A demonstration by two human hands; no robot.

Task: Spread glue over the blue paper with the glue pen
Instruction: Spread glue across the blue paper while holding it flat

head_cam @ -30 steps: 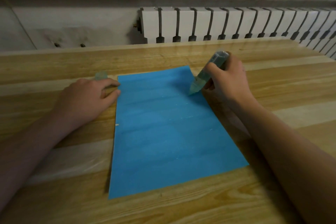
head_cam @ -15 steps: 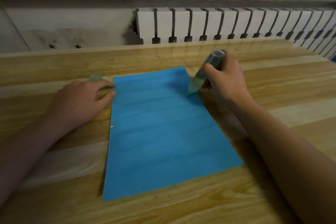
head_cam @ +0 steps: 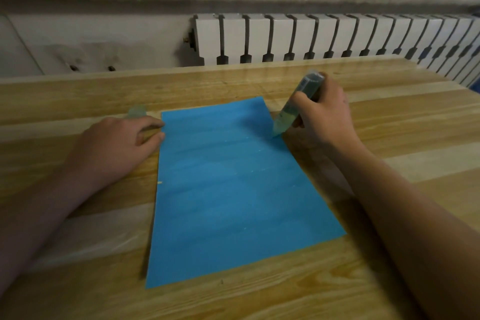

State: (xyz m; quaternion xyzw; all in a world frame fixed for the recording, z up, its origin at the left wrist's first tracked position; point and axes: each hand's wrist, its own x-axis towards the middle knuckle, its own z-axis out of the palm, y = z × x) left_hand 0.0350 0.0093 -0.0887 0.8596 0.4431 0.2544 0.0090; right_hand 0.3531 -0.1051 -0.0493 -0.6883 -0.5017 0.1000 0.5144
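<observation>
Head: right hand [head_cam: 324, 114] still grips glue pen [head_cam: 298, 101]; relaxed left hand [head_cam: 111, 148] touches blue paper [head_cam: 233, 189].

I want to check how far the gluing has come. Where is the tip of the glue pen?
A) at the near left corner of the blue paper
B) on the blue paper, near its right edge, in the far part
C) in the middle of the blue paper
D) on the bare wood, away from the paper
B: the right hand grips the tilted glue pen, whose tip meets the blue paper beside its right edge, towards the far end.
</observation>
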